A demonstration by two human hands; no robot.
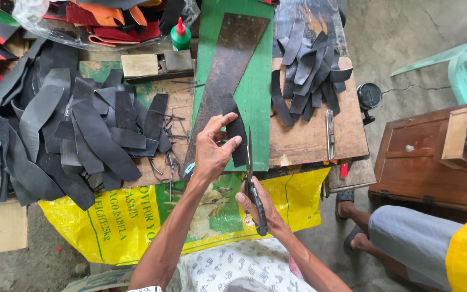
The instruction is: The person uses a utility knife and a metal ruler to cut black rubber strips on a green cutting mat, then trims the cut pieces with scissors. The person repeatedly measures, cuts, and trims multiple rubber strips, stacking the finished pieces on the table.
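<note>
My left hand [213, 151] pinches a short black rubber strip [235, 132], held upright above the front edge of the workbench. My right hand [260, 208] grips the handles of a pair of scissors [251, 184]. Their blades point upward and lie along the strip's right edge. Both hands sit over a yellow woven sack [109, 216] that hangs from the bench front.
A big heap of black rubber strips [66, 135] covers the bench's left side and a smaller pile [309, 70] lies at right. A long dark tapered piece [228, 65] rests on a green board [258, 92]. A utility knife [329, 132], a green glue bottle [180, 35] and a brown wooden box [428, 162] are nearby. Another person's legs [406, 243] are at right.
</note>
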